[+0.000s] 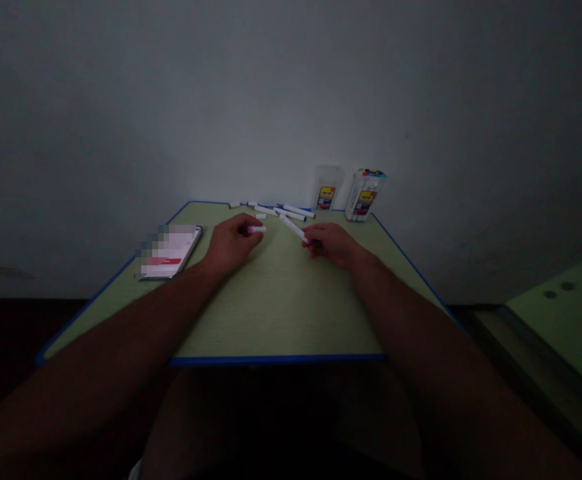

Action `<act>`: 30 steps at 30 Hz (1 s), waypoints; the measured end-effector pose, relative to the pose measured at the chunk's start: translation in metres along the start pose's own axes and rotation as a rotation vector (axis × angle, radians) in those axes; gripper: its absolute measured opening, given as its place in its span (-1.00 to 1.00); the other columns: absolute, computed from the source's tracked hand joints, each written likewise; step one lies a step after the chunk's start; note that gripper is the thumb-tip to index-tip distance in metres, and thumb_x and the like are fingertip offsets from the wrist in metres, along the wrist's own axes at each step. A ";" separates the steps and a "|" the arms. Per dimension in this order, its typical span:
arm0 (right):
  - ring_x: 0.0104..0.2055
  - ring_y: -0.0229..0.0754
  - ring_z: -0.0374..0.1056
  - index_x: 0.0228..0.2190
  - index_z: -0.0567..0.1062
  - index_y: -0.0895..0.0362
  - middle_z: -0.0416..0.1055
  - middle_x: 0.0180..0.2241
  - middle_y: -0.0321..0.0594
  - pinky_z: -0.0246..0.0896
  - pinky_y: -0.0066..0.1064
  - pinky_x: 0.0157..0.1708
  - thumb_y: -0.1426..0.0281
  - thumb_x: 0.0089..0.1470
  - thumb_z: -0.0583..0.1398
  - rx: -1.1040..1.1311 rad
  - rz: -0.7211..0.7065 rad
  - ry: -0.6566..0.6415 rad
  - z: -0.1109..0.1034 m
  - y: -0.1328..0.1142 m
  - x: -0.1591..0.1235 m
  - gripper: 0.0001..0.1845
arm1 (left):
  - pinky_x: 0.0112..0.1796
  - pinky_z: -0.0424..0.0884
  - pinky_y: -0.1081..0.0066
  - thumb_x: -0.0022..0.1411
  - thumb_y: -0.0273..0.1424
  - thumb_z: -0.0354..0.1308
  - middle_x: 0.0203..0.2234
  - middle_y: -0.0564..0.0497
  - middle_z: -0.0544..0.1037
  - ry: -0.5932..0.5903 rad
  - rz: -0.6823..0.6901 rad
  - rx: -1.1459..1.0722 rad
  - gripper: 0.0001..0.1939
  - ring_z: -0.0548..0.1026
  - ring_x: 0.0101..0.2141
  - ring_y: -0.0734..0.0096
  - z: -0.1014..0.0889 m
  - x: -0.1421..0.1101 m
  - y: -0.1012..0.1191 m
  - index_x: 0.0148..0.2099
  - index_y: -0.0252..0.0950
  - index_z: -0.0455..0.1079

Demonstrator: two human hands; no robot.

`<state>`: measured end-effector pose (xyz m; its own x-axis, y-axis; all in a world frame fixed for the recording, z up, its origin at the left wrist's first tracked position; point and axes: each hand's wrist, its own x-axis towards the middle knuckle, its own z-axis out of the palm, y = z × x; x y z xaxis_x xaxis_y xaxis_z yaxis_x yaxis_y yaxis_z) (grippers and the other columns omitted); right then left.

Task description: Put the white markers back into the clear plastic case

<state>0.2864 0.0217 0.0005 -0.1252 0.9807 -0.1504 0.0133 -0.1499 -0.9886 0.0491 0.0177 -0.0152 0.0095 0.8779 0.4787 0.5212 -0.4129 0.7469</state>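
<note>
My left hand [235, 239] is closed on a short white marker cap [257, 229] with a pink-purple end, its tip pointing right. Opposite it, my right hand [328, 241] grips a long white marker [293, 227] near its lower end; the marker slants up and to the left. A gap separates the cap from the marker. Behind both hands, several white markers [298, 211] with dark or coloured ends lie at the table's far edge. Among them are loose short white pieces, one being a cap [260, 216] just beyond my left hand.
The pale green table [271, 313] has a blue edge. A phone [171, 252] lies left of my left hand. At the back right stand a clear plastic case [327, 183] and a second case [365, 195] full of markers, near the wall [271, 100].
</note>
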 end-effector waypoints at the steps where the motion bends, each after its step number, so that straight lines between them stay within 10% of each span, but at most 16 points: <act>1: -0.64 -0.34 0.24 -0.38 0.53 0.25 0.45 -0.59 -0.26 0.25 -0.50 -0.64 0.63 0.03 0.19 -0.001 -0.001 0.001 0.000 0.000 0.000 -0.87 | -0.31 0.36 0.35 0.08 -0.36 0.27 -0.42 0.02 0.56 0.000 0.006 -0.001 -0.82 0.44 -0.41 0.37 0.000 0.000 -0.001 -0.21 -0.20 0.54; 30: -0.61 -0.33 0.22 -0.56 0.45 0.20 0.38 -0.60 -0.28 0.25 -0.48 -0.66 0.58 -0.01 0.20 -0.092 -0.058 0.190 -0.005 -0.002 0.004 -0.86 | -0.40 0.46 0.34 -0.03 -0.50 0.28 -0.54 0.08 0.48 0.074 -0.252 -0.434 -0.86 0.45 -0.50 0.43 0.000 0.009 -0.003 -0.34 -0.24 0.47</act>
<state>0.2904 0.0268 0.0013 0.0609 0.9947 -0.0832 0.1028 -0.0892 -0.9907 0.0477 0.0265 -0.0133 -0.1400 0.9503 0.2782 0.0965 -0.2666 0.9590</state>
